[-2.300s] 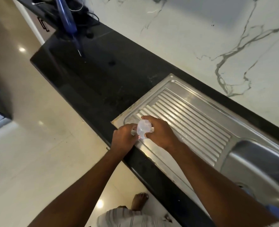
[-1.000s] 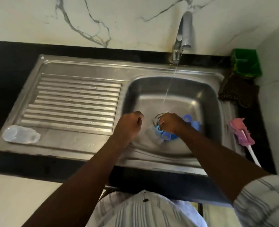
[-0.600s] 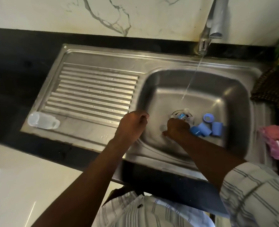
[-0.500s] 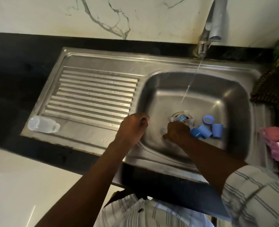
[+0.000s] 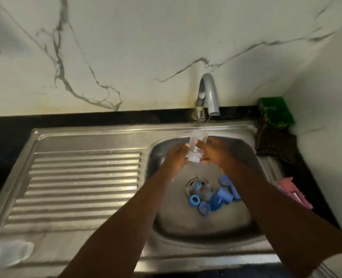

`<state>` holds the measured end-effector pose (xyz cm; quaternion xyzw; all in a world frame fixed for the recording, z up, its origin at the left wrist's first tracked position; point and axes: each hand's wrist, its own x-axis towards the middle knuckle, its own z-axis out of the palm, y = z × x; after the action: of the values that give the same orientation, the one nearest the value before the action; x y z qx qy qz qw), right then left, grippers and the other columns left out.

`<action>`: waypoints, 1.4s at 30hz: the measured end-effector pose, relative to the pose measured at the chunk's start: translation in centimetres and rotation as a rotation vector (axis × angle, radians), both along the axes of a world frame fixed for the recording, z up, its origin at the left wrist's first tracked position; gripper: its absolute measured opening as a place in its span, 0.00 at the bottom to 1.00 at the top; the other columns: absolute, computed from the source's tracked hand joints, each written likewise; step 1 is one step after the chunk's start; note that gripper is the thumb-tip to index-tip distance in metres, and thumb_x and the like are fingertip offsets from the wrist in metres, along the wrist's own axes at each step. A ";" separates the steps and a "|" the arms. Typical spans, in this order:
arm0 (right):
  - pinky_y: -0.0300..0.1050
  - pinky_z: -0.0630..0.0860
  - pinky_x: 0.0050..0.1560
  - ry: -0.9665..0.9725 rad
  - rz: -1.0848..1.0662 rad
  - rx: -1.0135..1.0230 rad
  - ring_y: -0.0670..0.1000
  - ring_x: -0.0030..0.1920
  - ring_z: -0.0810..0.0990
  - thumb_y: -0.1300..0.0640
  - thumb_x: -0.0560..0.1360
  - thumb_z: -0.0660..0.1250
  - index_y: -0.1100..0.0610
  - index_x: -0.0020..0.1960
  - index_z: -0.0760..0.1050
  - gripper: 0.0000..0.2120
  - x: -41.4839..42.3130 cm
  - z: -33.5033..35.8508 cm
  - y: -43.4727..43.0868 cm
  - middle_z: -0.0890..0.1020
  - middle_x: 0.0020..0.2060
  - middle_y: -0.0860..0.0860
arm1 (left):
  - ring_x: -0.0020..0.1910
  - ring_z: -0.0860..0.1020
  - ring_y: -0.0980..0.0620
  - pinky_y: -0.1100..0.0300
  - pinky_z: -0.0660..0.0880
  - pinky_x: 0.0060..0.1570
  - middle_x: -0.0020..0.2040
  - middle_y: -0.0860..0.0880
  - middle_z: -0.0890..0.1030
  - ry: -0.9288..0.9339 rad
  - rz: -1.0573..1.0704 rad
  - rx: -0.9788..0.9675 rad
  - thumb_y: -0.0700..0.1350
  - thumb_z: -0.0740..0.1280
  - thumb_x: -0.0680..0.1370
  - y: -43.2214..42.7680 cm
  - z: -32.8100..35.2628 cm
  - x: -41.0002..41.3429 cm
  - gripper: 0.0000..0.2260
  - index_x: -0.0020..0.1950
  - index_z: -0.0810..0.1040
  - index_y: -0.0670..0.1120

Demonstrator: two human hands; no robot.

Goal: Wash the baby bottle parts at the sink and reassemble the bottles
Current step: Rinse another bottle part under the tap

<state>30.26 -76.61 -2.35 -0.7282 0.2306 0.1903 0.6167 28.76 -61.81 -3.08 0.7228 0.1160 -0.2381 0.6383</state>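
home kitchen | steel sink [image 5: 90, 135] with drainboard | faucet [image 5: 208, 93] | marble wall [image 5: 146, 47] | black counter [image 5: 5, 133]

The upper half of the frame is filled by a white marble wall [image 5: 146, 47] crossed by grey veins. A second pale wall [image 5: 326, 97] is met at a corner on the upper right. Below, a black countertop [image 5: 9, 137] is seen at the left edge, dimly lit.

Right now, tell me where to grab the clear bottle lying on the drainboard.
Probably across its round body, from above: the clear bottle lies on its side on the drainboard, lengthwise along the front edge, so fingers close front and back.
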 end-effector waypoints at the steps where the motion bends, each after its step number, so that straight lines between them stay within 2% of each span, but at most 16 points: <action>1: 0.41 0.80 0.31 -0.001 -0.003 0.028 0.54 0.45 0.84 0.54 0.79 0.69 0.60 0.61 0.75 0.15 0.5 0.8 -0.4 0.83 0.55 0.60 | 0.36 0.80 0.55 0.70 0.75 0.29 0.42 0.49 0.80 0.039 0.004 -0.066 0.41 0.61 0.84 -0.6 0.7 1.0 0.07 0.49 0.76 0.48; 3: 0.42 0.81 0.35 -0.025 -0.043 0.062 0.54 0.44 0.85 0.55 0.78 0.70 0.59 0.58 0.76 0.11 0.8 2.1 -1.3 0.84 0.52 0.60 | 0.40 0.83 0.52 0.65 0.79 0.35 0.45 0.44 0.83 0.053 -0.041 -0.136 0.43 0.61 0.83 -1.5 1.7 2.9 0.07 0.51 0.79 0.44; 6: 0.43 0.81 0.43 -0.035 -0.030 0.123 0.52 0.44 0.86 0.55 0.78 0.70 0.59 0.56 0.79 0.10 0.3 3.0 -2.4 0.86 0.48 0.57 | 0.55 0.83 0.38 0.46 0.79 0.56 0.55 0.37 0.84 0.025 -0.127 -0.168 0.52 0.62 0.83 -2.0 2.4 4.6 0.18 0.61 0.80 0.38; 8: 0.42 0.81 0.47 -0.041 -0.030 0.149 0.51 0.46 0.86 0.58 0.78 0.69 0.60 0.57 0.79 0.09 -0.1 3.4 -2.9 0.86 0.48 0.57 | 0.55 0.82 0.35 0.41 0.79 0.56 0.55 0.35 0.83 0.029 -0.140 -0.166 0.52 0.65 0.82 -2.5 2.8 5.2 0.19 0.61 0.80 0.37; 11: 0.44 0.82 0.49 -0.044 -0.053 0.150 0.51 0.45 0.86 0.64 0.79 0.66 0.60 0.56 0.79 0.07 -0.8 3.9 -2.9 0.86 0.45 0.55 | 0.42 0.85 0.45 0.52 0.82 0.44 0.48 0.39 0.85 0.031 -0.170 -0.157 0.46 0.68 0.81 -2.7 2.7 5.1 0.11 0.56 0.82 0.39; 14: 0.48 0.82 0.47 -0.051 -0.144 0.133 0.53 0.43 0.84 0.67 0.78 0.62 0.59 0.53 0.79 0.09 -1.5 4.2 -2.6 0.85 0.43 0.56 | 0.49 0.85 0.42 0.48 0.83 0.49 0.51 0.40 0.86 0.049 -0.207 -0.182 0.42 0.70 0.80 -2.2 2.0 4.7 0.09 0.57 0.82 0.40; 18: 0.55 0.80 0.57 -0.062 -0.195 0.179 0.59 0.51 0.85 0.55 0.81 0.64 0.61 0.56 0.80 0.11 -2.4 5.1 -1.8 0.85 0.50 0.60 | 0.51 0.85 0.44 0.50 0.82 0.48 0.51 0.43 0.86 0.050 -0.196 -0.217 0.40 0.70 0.78 -2.0 1.9 4.2 0.06 0.55 0.83 0.44; 21: 0.54 0.79 0.57 0.019 -0.112 0.042 0.55 0.48 0.84 0.45 0.81 0.64 0.57 0.52 0.80 0.15 -1.3 4.9 -1.1 0.85 0.47 0.56 | 0.47 0.85 0.49 0.55 0.83 0.44 0.48 0.47 0.87 -0.004 -0.232 -0.126 0.42 0.75 0.75 -2.3 1.6 3.7 0.07 0.51 0.82 0.47; 25: 0.54 0.79 0.58 0.114 -0.097 0.014 0.53 0.45 0.82 0.43 0.82 0.60 0.59 0.55 0.77 0.19 -0.3 3.8 -0.1 0.83 0.43 0.54 | 0.37 0.83 0.60 0.67 0.79 0.36 0.40 0.51 0.85 -0.097 -0.246 0.017 0.51 0.74 0.76 -2.6 1.0 2.9 0.07 0.47 0.81 0.48; 27: 0.51 0.80 0.51 0.072 -0.214 0.101 0.54 0.47 0.82 0.46 0.83 0.60 0.59 0.55 0.77 0.16 -0.5 3.7 -0.2 0.83 0.45 0.56 | 0.46 0.84 0.54 0.63 0.80 0.42 0.48 0.48 0.85 -0.080 -0.238 -0.005 0.52 0.70 0.79 -2.7 1.1 2.9 0.11 0.55 0.81 0.46; 29: 0.48 0.78 0.42 0.044 -0.277 0.219 0.54 0.42 0.81 0.51 0.84 0.58 0.60 0.52 0.76 0.14 -0.8 3.6 -0.6 0.81 0.42 0.57 | 0.55 0.83 0.46 0.51 0.82 0.52 0.56 0.45 0.83 0.003 -0.207 -0.059 0.49 0.66 0.82 -2.6 1.6 3.0 0.13 0.64 0.78 0.45; 33: 0.46 0.77 0.35 0.007 -0.356 0.315 0.53 0.36 0.81 0.57 0.82 0.56 0.61 0.45 0.77 0.14 -0.5 4.1 -0.6 0.81 0.38 0.57 | 0.49 0.84 0.45 0.41 0.80 0.56 0.48 0.46 0.85 -0.152 -0.114 -0.015 0.49 0.77 0.71 -2.2 2.0 3.5 0.10 0.50 0.83 0.50; 35: 0.47 0.77 0.39 0.027 -0.325 0.252 0.54 0.42 0.82 0.52 0.83 0.56 0.58 0.50 0.78 0.14 -0.5 4.4 -0.3 0.83 0.44 0.57 | 0.48 0.84 0.48 0.45 0.81 0.56 0.48 0.49 0.85 -0.256 -0.108 0.095 0.55 0.81 0.62 -2.1 1.8 3.8 0.19 0.49 0.82 0.52; 38: 0.49 0.79 0.46 0.050 -0.235 0.240 0.55 0.48 0.84 0.43 0.80 0.63 0.57 0.54 0.80 0.18 -0.3 4.4 0.4 0.85 0.49 0.57 | 0.46 0.80 0.57 0.58 0.79 0.48 0.46 0.56 0.80 -0.333 -0.116 0.182 0.51 0.83 0.65 -2.3 2.3 3.5 0.22 0.51 0.75 0.53; 40: 0.49 0.80 0.49 -0.007 -0.212 0.197 0.54 0.50 0.84 0.44 0.78 0.68 0.58 0.56 0.80 0.18 -0.5 4.4 0.8 0.85 0.50 0.56 | 0.46 0.78 0.59 0.64 0.74 0.44 0.46 0.57 0.78 -0.377 -0.173 0.148 0.47 0.81 0.69 -2.5 2.4 3.3 0.20 0.51 0.72 0.55; 42: 0.50 0.81 0.50 -0.069 -0.244 0.156 0.55 0.50 0.84 0.49 0.78 0.70 0.61 0.58 0.79 0.17 -0.4 4.0 0.3 0.85 0.49 0.57 | 0.49 0.80 0.53 0.62 0.76 0.46 0.48 0.54 0.80 -0.340 -0.203 0.066 0.43 0.77 0.73 -2.4 2.6 3.5 0.16 0.52 0.73 0.54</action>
<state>29.87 -76.28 1.69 -0.6507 0.2805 0.1063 0.6975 32.24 -64.16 -0.50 0.7812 -0.0592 -0.1718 0.5972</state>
